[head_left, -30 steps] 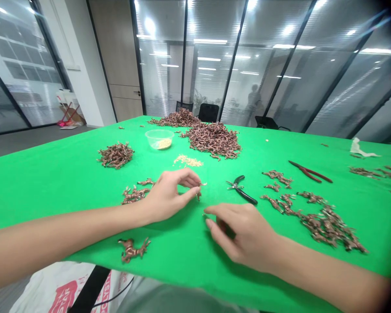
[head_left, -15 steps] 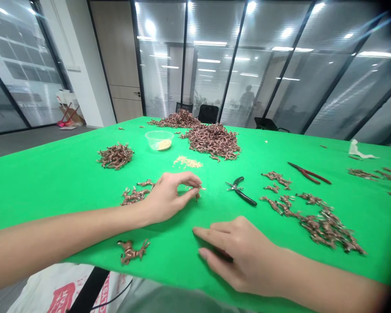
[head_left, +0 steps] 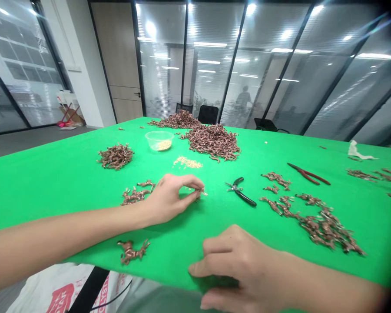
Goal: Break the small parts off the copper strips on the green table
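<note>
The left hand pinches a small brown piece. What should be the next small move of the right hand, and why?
Probably reach the right hand forward to the pliers. The left hand pinches the piece, the pliers lie free just right of it, and the right hand rests curled at the table edge, away from both.

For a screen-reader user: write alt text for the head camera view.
The person's left hand pinches a small copper-coloured piece over a green table; the right hand rests at the near edge. Around lie heaps of similar pieces, black-handled pliers, red-handled pliers and a clear plastic bowl.
</note>
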### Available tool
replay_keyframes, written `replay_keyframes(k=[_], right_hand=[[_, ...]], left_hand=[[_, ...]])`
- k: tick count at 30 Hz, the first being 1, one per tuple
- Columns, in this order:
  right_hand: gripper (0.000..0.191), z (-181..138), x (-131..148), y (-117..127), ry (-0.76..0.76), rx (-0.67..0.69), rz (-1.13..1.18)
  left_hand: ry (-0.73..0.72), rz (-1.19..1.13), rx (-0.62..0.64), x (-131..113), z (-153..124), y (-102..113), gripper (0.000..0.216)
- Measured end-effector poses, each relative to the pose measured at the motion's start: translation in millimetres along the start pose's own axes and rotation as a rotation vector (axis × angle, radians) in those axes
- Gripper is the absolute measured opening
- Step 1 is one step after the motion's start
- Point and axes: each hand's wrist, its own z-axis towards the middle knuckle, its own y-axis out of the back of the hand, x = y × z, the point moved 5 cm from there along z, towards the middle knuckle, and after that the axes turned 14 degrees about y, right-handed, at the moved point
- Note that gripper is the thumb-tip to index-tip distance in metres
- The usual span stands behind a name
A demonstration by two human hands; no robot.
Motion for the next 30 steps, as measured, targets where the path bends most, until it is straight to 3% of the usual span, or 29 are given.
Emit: replay_keyframes(k=[4,15,25,30], right_hand=[[0.006,3.9,8.5,-1.8,-0.013,-0.035,-0.059],[0.018,1.6,18.2,-4.4,-0.021,-0.096,-0.155],[0.005,2.5,-10.7,10.8,-0.258,-0.224,0.244],[0.008,-2.1,-25.6,16.2,-0.328,-0.278,0.239]], left_hand=[[-0.001,0.007,0.002,0.1,-0.3,0.0,0.016],[0.019,0.019,0.009,-2.1,-0.1,0.5,0.016],[-0.019,0.080,-0.017,-5.3,-3.3,2.3,0.013],[-0.042,0.106,-0.019,-6.9,-3.5,2.5,0.014]])
